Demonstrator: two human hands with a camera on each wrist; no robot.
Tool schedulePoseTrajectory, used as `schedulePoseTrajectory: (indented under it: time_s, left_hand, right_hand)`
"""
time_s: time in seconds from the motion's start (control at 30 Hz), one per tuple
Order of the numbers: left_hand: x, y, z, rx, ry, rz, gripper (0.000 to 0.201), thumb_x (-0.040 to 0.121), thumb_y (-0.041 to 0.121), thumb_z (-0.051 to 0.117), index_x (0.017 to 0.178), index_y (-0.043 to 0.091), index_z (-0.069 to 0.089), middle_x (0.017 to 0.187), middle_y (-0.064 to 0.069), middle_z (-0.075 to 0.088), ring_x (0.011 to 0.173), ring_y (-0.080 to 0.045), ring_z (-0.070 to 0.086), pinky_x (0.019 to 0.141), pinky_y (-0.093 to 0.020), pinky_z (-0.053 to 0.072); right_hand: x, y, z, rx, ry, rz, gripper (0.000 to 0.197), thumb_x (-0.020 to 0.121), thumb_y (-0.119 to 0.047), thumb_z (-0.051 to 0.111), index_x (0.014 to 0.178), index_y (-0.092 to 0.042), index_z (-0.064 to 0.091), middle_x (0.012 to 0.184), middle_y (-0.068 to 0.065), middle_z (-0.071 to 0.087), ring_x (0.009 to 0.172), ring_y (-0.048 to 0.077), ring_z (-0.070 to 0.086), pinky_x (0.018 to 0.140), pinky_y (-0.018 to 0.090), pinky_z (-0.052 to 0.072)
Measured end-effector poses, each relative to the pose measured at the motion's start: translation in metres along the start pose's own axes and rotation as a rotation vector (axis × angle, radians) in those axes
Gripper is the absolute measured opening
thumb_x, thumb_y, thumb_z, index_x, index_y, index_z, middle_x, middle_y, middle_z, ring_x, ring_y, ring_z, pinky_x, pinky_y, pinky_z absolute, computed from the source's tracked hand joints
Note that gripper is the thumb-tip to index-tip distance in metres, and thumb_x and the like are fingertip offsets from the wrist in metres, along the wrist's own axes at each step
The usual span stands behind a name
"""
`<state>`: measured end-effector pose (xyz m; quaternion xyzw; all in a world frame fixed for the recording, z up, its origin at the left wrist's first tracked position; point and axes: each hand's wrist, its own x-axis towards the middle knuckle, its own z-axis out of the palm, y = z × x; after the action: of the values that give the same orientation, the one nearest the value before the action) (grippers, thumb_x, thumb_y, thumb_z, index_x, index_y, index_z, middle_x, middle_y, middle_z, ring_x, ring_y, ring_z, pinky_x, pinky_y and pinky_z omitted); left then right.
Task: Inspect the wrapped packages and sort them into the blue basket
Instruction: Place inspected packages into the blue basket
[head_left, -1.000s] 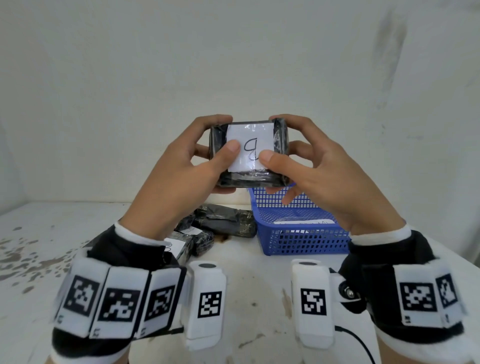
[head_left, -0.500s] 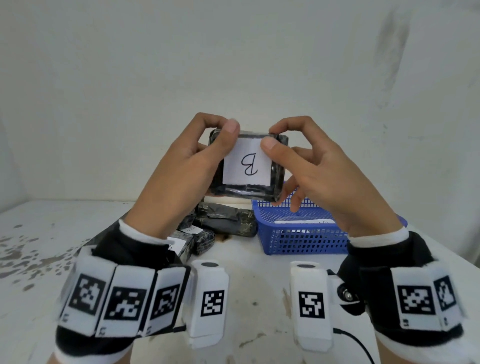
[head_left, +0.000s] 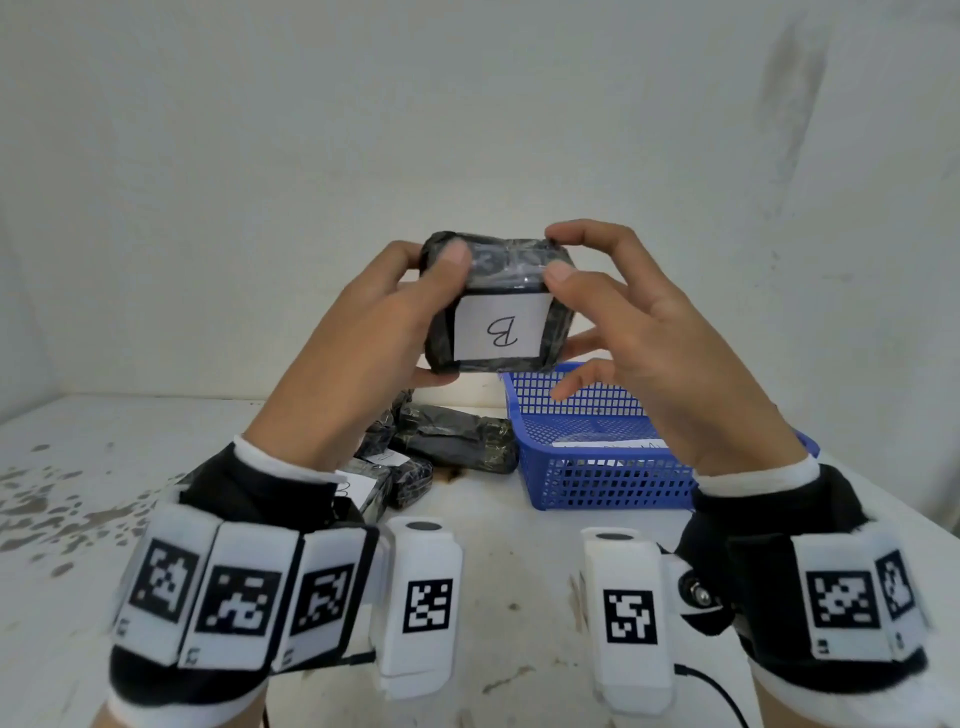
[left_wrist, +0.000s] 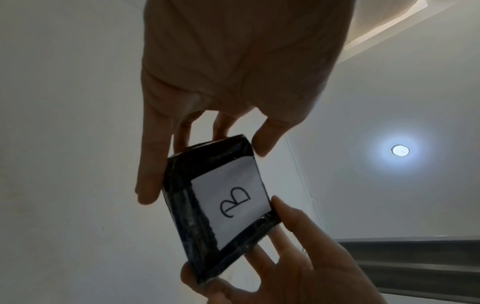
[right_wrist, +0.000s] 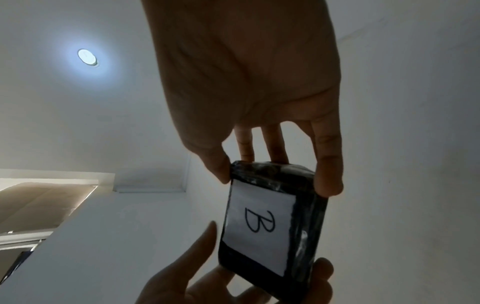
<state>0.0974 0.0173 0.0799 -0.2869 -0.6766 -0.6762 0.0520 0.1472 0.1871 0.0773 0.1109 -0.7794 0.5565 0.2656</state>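
black-wrapped package (head_left: 498, 304), both hands pinching

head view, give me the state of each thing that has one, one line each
wrapped package: held up off the table by both hands, white label B facing the camera
left hand: gripping the package
right hand: pinching the package's top edge
blue basket: upright on the table, white slip inside
other packages: lying left of the basket

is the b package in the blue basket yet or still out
Out: both the left hand and right hand hold the package above the blue basket.
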Motion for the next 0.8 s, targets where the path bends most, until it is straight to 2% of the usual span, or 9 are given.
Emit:
schedulePoseTrajectory:
  time_s: [0.1,0.2,0.27,0.43,0.5,0.57,0.63,0.7,0.8]
  left_hand:
    - [0.0014,-0.0014,-0.0019,-0.016,-0.003,0.015,0.018,0.099,0.034,0.048,0.092,0.021,0.057,0.08,0.011,0.066,0.087,-0.021,0.069,0.082,-0.048,0.059]
    - [0.002,-0.0016,-0.0023,-0.015,0.011,0.023,0.019,0.099,0.036,0.047,0.091,0.022,0.058,0.073,0.016,0.066,0.086,-0.02,0.069,0.081,-0.048,0.059]
    - [0.0025,-0.0028,-0.0024,0.002,0.006,0.037,0.019,0.099,0.036,0.047,0.091,0.022,0.057,0.068,0.017,0.065,0.083,-0.019,0.069,0.081,-0.046,0.059]
    - [0.0023,-0.0042,-0.0014,0.043,-0.018,0.079,0.018,0.098,0.035,0.048,0.093,0.019,0.056,0.065,0.015,0.064,0.061,-0.005,0.064,0.066,-0.028,0.059]
    - [0.0009,-0.0035,-0.0001,0.043,-0.017,0.075,0.019,0.096,0.036,0.051,0.092,0.019,0.057,0.064,0.013,0.064,0.058,-0.004,0.063,0.062,-0.025,0.057]
    - [0.0003,-0.004,0.001,0.058,-0.012,0.068,0.023,0.092,0.045,0.057,0.091,0.022,0.059,0.07,0.011,0.068,0.064,-0.007,0.067,0.07,-0.031,0.058]
    - [0.001,-0.0064,0.001,0.081,-0.008,0.07,0.029,0.084,0.052,0.065,0.094,0.025,0.062,0.086,0.004,0.072,0.078,-0.013,0.071,0.081,-0.042,0.059]
    - [0.0007,-0.007,0.0008,0.088,0.008,0.085,0.037,0.075,0.057,0.064,0.097,0.027,0.064,0.096,-0.003,0.072,0.085,-0.017,0.071,0.081,-0.044,0.059]
    - [-0.0001,-0.0042,0.0015,0.076,-0.011,0.087,0.038,0.075,0.06,0.067,0.095,0.027,0.064,0.091,0.001,0.073,0.082,-0.015,0.071,0.081,-0.041,0.059]
  right_hand:
    - [0.0007,-0.0002,-0.0017,0.026,0.009,0.004,0.025,0.097,-0.034,0.062,0.122,-0.036,0.063,0.098,-0.011,0.074,0.079,0.016,0.064,0.067,0.03,0.056]
    - [0.0007,-0.0006,-0.0023,0.05,0.003,0.017,0.011,0.097,-0.031,0.06,0.104,-0.028,0.069,0.094,-0.008,0.074,0.072,0.018,0.064,0.072,0.036,0.058]
    - [0.0005,-0.0009,-0.0021,0.049,-0.011,0.021,0.008,0.097,-0.031,0.061,0.097,-0.028,0.068,0.091,-0.008,0.073,0.071,0.019,0.063,0.076,0.04,0.059]
    - [0.0004,-0.0006,-0.0018,0.036,-0.03,0.016,0.008,0.094,-0.032,0.063,0.09,-0.026,0.066,0.085,-0.006,0.072,0.066,0.019,0.064,0.076,0.04,0.059]
    - [0.0006,0.001,-0.0006,0.016,-0.033,0.016,0.011,0.092,-0.036,0.065,0.09,-0.025,0.067,0.087,-0.004,0.072,0.067,0.019,0.063,0.075,0.04,0.059]
    - [0.0012,0.0022,0.0006,0.003,-0.027,0.008,0.013,0.09,-0.037,0.068,0.091,-0.024,0.068,0.092,0.001,0.071,0.069,0.019,0.063,0.073,0.039,0.06]
    - [0.0015,0.0031,0.0012,0.003,-0.02,-0.004,0.011,0.091,-0.036,0.069,0.09,-0.026,0.069,0.094,0.002,0.072,0.072,0.018,0.064,0.071,0.037,0.059]
    - [0.0013,0.003,0.0007,0.012,-0.015,-0.005,0.008,0.091,-0.037,0.07,0.09,-0.028,0.069,0.095,0.001,0.073,0.073,0.016,0.066,0.071,0.036,0.059]
    - [0.0013,0.0029,-0.0007,0.029,-0.015,0.004,0.007,0.091,-0.034,0.071,0.087,-0.029,0.069,0.097,0.005,0.072,0.073,0.019,0.067,0.073,0.039,0.06]
